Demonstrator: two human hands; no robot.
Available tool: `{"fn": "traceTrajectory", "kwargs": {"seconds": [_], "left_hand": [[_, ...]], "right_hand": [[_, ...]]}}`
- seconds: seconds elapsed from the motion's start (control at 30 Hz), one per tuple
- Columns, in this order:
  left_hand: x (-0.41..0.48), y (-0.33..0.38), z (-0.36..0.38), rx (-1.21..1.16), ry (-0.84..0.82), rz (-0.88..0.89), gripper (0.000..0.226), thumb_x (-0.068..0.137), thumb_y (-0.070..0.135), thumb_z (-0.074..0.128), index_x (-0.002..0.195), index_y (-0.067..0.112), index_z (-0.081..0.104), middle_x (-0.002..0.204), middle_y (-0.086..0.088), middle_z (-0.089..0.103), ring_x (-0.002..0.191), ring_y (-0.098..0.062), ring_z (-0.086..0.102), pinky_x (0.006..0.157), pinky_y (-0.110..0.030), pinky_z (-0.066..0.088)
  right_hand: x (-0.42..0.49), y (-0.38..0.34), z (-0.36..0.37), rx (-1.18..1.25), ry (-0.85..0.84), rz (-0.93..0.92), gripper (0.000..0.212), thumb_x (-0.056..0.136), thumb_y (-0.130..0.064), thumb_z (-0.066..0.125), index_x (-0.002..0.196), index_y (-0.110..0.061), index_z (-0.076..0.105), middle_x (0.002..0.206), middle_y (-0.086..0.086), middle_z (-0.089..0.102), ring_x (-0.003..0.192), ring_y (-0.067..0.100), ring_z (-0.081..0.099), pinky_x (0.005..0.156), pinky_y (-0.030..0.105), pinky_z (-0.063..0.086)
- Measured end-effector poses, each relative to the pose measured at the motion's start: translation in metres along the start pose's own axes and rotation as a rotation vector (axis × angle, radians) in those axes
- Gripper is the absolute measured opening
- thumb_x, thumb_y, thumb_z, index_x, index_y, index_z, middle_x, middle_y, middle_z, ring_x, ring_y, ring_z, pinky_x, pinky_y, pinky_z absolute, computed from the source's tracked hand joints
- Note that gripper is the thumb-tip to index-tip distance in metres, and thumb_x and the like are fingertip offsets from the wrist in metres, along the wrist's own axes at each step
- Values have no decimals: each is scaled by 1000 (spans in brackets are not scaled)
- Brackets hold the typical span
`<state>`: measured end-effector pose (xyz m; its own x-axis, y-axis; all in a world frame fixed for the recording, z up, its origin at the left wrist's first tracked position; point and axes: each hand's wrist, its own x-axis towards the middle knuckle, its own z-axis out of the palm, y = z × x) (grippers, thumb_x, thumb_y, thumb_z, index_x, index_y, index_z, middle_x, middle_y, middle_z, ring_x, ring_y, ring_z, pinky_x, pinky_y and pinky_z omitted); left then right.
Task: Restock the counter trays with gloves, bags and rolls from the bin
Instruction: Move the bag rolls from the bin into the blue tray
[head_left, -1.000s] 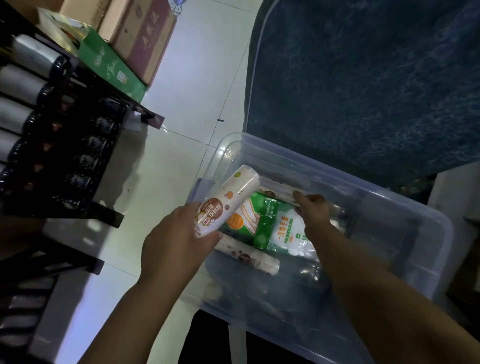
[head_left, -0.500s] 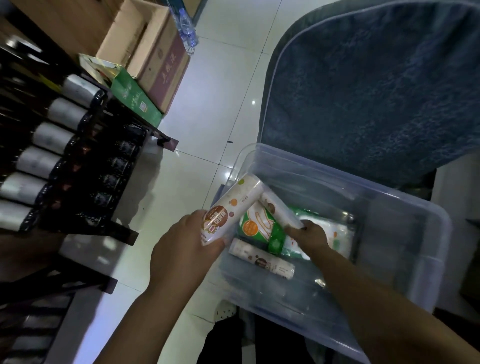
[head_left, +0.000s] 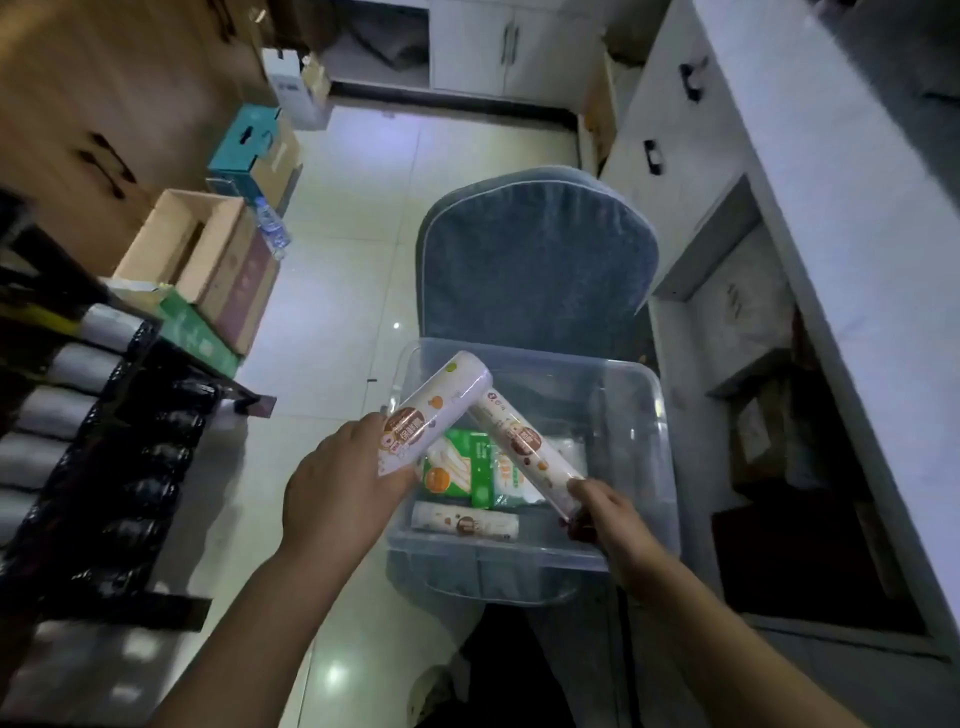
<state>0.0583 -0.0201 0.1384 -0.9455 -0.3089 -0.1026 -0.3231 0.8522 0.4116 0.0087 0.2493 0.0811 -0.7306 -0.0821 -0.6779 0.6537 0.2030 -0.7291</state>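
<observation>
Head view: above the clear bin (head_left: 642, 415), the left hand (head_left: 343, 488) curls its grip round the lower end of a printed roll (head_left: 439, 408), and the right hand (head_left: 609, 515) pinches the near end of a second roll (head_left: 522, 444), its fingertips hard to make out. A third roll (head_left: 465, 525) and green packets (head_left: 470, 467) lie inside, their print too blurred to read.

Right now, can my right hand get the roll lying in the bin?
Probably not yet: the right hand grips a slanted roll. The lying roll sits uncovered in the bin, close by.
</observation>
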Motion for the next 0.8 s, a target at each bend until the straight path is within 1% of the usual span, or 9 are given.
{"fn": "traceTrajectory", "kwargs": {"seconds": [0.1, 0.17, 0.23, 0.33, 0.4, 0.53, 0.63, 0.7, 0.8], "left_hand": [[-4, 37, -3, -5, -11, 129, 58, 73, 53, 68, 120, 25, 47, 108, 1, 64, 86, -18, 62, 50, -21, 29], [-9, 68, -2, -51, -25, 204, 59, 72, 53, 69, 120, 27, 46, 110, 3, 64, 87, -18, 63, 52, -20, 34], [-17, 101, -2, -99, -39, 284, 53, 73, 54, 68, 116, 32, 46, 106, 4, 65, 82, -19, 62, 55, -24, 40], [-35, 151, 1, -180, -68, 409, 42, 73, 52, 65, 109, 38, 48, 96, 8, 63, 74, -19, 57, 56, -29, 39], [-52, 183, 3, -241, -122, 482, 40, 73, 50, 64, 108, 40, 47, 95, 10, 62, 76, -19, 58, 60, -32, 46], [-93, 247, 9, -320, -240, 618, 37, 74, 47, 65, 105, 43, 46, 93, 11, 62, 79, -19, 60, 69, -41, 53], [-134, 295, 15, -328, -242, 755, 41, 73, 45, 69, 109, 39, 49, 90, 10, 61, 77, -18, 56, 63, -35, 46], [-168, 326, 20, -320, -233, 854, 43, 70, 45, 71, 107, 37, 51, 86, 11, 57, 73, -18, 53, 59, -31, 39], [-223, 370, 32, -281, -247, 1024, 42, 68, 48, 70, 103, 36, 51, 86, 10, 57, 72, -18, 55, 57, -31, 43]], "right_hand": [[-52, 3, -24, 51, 91, -47, 12, 91, -18, 53, 92, -12, 64, 87, 14, 62, 72, 22, 57, 61, 29, 47], [-84, 7, -42, 62, 179, -106, 13, 91, -17, 53, 96, -11, 64, 84, 10, 62, 69, 18, 57, 58, 25, 46], [-118, 12, -62, 20, 266, -163, 11, 90, -17, 56, 97, -15, 64, 84, 4, 63, 68, 12, 58, 54, 19, 47], [-170, 24, -96, -23, 394, -256, 15, 89, -16, 58, 103, -13, 64, 84, -2, 62, 63, 1, 59, 52, 11, 45], [-206, 34, -118, -68, 479, -299, 16, 87, -17, 60, 102, -19, 64, 86, -5, 63, 65, -6, 60, 52, 8, 44], [-276, 60, -158, -131, 684, -315, 10, 78, -36, 63, 87, -39, 61, 80, -8, 64, 67, -6, 59, 51, 9, 43], [-329, 86, -187, -157, 858, -295, 23, 67, -55, 55, 87, -46, 60, 77, -8, 65, 68, 0, 60, 53, 16, 45], [-366, 106, -205, -138, 927, -287, 28, 66, -55, 55, 93, -46, 60, 82, -10, 65, 72, 4, 61, 60, 25, 50], [-422, 138, -235, -90, 967, -274, 29, 66, -53, 57, 94, -45, 61, 82, -16, 66, 68, 3, 61, 54, 19, 49]]}}
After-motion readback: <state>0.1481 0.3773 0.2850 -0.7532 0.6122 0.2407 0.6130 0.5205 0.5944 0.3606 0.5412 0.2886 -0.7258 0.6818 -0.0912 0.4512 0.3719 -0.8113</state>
